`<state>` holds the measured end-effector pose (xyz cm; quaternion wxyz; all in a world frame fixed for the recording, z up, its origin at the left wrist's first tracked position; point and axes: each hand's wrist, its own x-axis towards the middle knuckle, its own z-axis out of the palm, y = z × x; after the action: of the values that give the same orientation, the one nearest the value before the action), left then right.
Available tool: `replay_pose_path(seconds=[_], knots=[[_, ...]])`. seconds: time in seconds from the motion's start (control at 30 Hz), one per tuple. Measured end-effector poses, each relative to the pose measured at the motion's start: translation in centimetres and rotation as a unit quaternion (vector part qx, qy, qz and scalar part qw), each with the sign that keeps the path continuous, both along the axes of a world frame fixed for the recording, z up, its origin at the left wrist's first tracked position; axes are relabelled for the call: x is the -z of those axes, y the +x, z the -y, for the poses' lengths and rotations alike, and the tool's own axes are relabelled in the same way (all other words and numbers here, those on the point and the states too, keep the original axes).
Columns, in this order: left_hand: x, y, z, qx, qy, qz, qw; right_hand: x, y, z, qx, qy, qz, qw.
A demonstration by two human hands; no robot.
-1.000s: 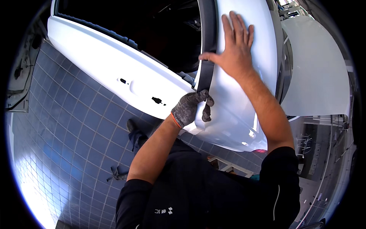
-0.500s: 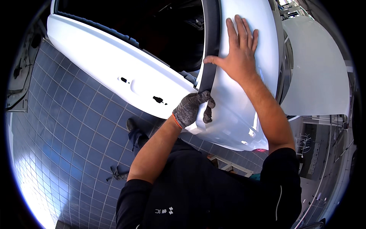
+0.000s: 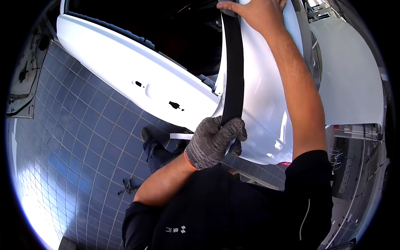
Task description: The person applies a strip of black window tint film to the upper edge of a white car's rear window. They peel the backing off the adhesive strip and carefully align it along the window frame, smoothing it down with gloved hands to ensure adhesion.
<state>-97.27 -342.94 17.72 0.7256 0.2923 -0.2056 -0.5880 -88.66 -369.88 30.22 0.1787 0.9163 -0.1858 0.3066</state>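
Note:
A long, flat black strip (image 3: 233, 75) runs down along the white car-body edge beside the dark window opening. My left hand (image 3: 216, 141), in a grey knit glove with an orange cuff, is closed around its lower end. That end stands off the white panel, towards me. My bare right hand (image 3: 262, 14) is at the top, partly cut off by the picture's edge. Its thumb stretches across the strip's upper part, and its palm is over the white body panel (image 3: 264, 96). Most of its fingers are out of sight.
A white car door (image 3: 125, 62) with handle cutouts extends to the left. A pale narrow strip (image 3: 181, 136) sticks out beside my glove. Blue-grey tiles (image 3: 91, 137) cover the floor. A white panel (image 3: 350, 75) stands on the right, and a bare door frame (image 3: 25, 79) at far left.
My left hand has come down towards me, drawing the strip's lower end off the panel. My right hand has slid up along the body edge. The pale narrow strip has come into view.

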Motion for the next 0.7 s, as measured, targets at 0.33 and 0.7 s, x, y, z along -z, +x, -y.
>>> replay_pose_path(seconds=[0.33, 0.7], knots=[[7.5, 0.9, 4.4, 0.051, 0.057, -0.097, 0.992, 2.4, -3.1, -0.2, -0.019, -0.019, -0.014, 1.000], [10.2, 1.1, 7.4, 0.057, 0.050, -0.125, 0.989, 7.6, -8.9, 0.3, -0.082, -0.038, -0.092, 0.992]])
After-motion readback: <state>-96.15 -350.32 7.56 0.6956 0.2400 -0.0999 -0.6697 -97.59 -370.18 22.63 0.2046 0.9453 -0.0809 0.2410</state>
